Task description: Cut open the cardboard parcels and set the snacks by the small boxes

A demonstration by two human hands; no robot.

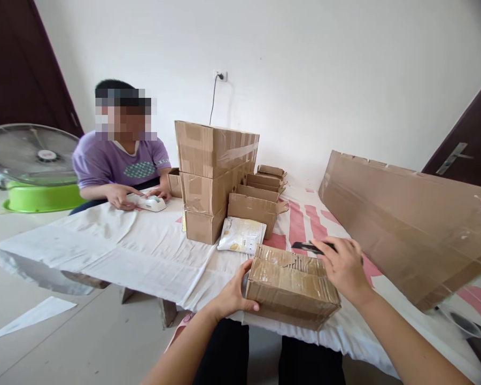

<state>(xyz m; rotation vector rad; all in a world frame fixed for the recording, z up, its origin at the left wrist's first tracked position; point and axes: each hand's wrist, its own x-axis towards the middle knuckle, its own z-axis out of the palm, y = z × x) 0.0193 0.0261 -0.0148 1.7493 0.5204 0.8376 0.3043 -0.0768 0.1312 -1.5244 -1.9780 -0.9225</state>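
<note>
A taped brown cardboard box (292, 299) lies at the table's front edge, its top torn and creased along the tape. Wrapped round the left end of this box is my left hand (234, 291), thumb on the front face. My right hand (344, 264) grips a black utility knife (304, 246) just above the box's right part, the tip pointing left. Behind the box a white and yellow plastic packet (242, 235) leans near some open cartons (252, 207). Whether the blade is out is too small to tell.
Three closed cartons (200, 192) are stacked left of the open ones. A large cardboard sheet or box (409, 224) stands at right. Across the table, a person in a purple shirt (112, 160) handles a white device (150, 202). A fan (36, 155) stands behind.
</note>
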